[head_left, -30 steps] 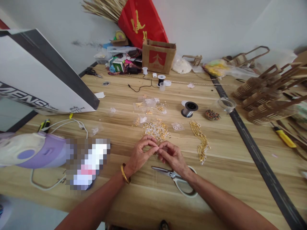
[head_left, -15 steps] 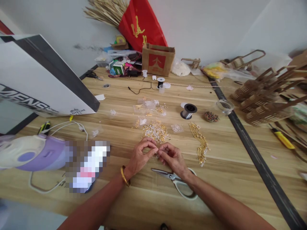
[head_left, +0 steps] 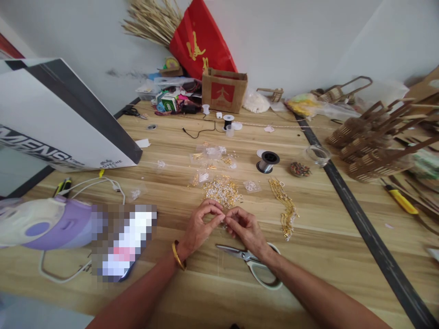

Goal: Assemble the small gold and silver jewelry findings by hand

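My left hand and my right hand meet fingertip to fingertip just above the wooden table, both pinched on something tiny that I cannot make out. A gold bangle circles my left wrist. Just beyond the fingers lies a heap of small gold and silver beads. Scissors with pale handles lie under my right wrist. A row of gold chain pieces lies to the right of my hands.
A spool of clear thread, a small pile of dark beads and a glass dish sit farther back. A purple and white appliance is at left, a big white box behind it, wooden baskets at right.
My hands have stayed pinched together in the same spot. The view has tipped slightly, so everything sits a little lower in the picture.
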`<state>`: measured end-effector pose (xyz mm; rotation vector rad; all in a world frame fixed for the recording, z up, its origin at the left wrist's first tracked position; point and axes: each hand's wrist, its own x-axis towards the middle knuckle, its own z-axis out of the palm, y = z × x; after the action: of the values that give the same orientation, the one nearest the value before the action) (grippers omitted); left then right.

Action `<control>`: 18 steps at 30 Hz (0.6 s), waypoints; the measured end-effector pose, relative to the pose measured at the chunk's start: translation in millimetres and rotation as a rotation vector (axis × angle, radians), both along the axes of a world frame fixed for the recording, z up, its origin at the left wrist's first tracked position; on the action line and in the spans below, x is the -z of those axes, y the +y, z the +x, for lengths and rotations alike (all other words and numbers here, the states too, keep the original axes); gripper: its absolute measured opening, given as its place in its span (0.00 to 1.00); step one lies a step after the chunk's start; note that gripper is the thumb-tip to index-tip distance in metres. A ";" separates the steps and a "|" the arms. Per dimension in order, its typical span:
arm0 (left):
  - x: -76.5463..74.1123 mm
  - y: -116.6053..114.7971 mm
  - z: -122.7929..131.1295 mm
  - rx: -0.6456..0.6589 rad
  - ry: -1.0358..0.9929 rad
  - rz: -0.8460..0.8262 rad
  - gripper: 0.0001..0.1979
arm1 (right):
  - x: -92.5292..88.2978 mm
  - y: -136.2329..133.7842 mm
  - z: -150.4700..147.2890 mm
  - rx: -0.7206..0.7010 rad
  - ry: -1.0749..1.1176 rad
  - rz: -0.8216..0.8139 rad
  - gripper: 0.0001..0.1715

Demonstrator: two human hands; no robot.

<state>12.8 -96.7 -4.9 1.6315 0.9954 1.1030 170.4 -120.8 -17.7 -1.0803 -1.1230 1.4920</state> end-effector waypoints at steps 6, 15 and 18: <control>1.7 1.3 -0.4 -0.012 0.008 0.001 0.05 | 1.3 0.3 0.8 0.000 0.000 0.005 0.18; 0.2 5.0 -3.7 0.002 0.177 0.024 0.04 | 4.3 2.0 4.1 0.102 0.062 0.024 0.15; 0.1 6.3 -5.5 0.061 0.297 0.098 0.05 | 5.4 3.7 5.6 0.149 0.093 0.018 0.15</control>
<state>7.3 -90.5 -5.0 1.9319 1.0860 0.8963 176.1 -117.1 -23.1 -1.0480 -0.9682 1.3975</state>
